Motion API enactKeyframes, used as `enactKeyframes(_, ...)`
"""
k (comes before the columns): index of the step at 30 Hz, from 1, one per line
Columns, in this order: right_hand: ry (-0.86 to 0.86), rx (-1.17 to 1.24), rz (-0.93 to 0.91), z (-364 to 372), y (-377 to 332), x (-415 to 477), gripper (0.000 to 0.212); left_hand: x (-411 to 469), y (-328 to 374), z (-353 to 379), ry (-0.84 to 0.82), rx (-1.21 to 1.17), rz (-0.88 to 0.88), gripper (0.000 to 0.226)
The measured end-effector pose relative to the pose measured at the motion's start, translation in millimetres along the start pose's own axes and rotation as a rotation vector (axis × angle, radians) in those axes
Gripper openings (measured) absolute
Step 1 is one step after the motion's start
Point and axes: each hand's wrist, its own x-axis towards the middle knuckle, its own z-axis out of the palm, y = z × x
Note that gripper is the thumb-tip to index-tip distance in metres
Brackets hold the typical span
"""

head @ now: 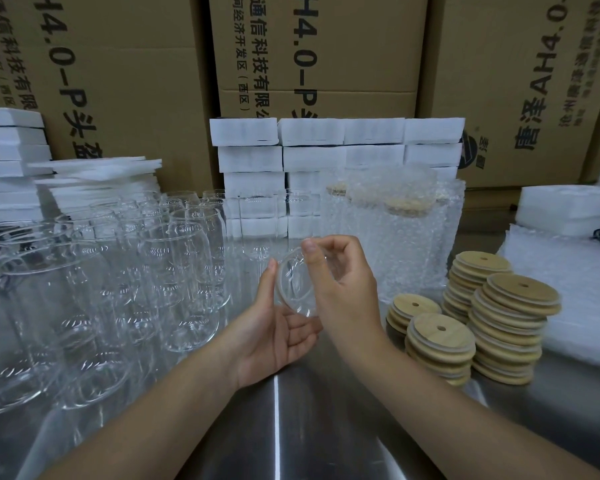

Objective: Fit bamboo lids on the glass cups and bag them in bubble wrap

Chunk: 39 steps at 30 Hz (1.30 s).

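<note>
A clear glass cup (pixel 293 289) lies tilted between my hands over the middle of the steel table, its mouth turned toward me. My left hand (pixel 274 330) cradles it from below with fingers curled round its side. My right hand (pixel 340 275) grips the cup's right side, thumb on the rim. Several stacks of round bamboo lids (pixel 506 317) with a centre hole stand to the right. Behind my hands, bagged cups in bubble wrap (pixel 399 230) stand upright with lids on.
Many empty glass cups (pixel 118 271) crowd the table's left half. White foam blocks (pixel 336 150) are stacked at the back and far left, in front of cardboard boxes (pixel 312 53). Bubble-wrap sheets (pixel 575 278) lie at the right. Bare steel table (pixel 326 427) lies in front.
</note>
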Motion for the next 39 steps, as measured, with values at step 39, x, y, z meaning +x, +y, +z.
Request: enactKeyframes(39, -0.027, -0.008, 0.272, -0.3, -3.4, 5.4, 0.037, 3.8, -6.0, 5.6, 0.056, -0.017, 0.296, 0.053)
